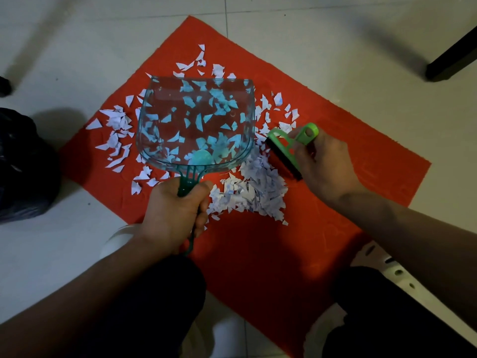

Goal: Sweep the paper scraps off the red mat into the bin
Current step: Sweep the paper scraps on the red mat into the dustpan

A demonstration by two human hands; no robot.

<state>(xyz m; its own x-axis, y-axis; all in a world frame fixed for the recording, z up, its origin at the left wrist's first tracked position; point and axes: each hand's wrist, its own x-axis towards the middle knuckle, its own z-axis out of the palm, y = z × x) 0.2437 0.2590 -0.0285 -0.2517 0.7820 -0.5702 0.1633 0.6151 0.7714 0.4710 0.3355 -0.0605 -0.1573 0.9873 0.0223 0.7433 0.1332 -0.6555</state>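
bin bag (pixel 23 164), dark, seen at far left on the tiled floor (pixel 77 60), well apart from the heap. left hand (pixel 173 215): grip closed round the handle of the clear teal dustpan (pixel 196 122); pan's long axis runs away from the person, mouth at the far end. paper scraps (pixel 255 187): main heap lies just right of the pan handle, on the red mat (pixel 258 254); looser scraps are scattered around and under the pan. right hand (pixel 322 164): grip closed on the green brush (pixel 286 151), at the heap's right edge, nearer the heap. pan mouth judged to need turning toward the heap. table leg (pixel 454 58) noted at upper right.
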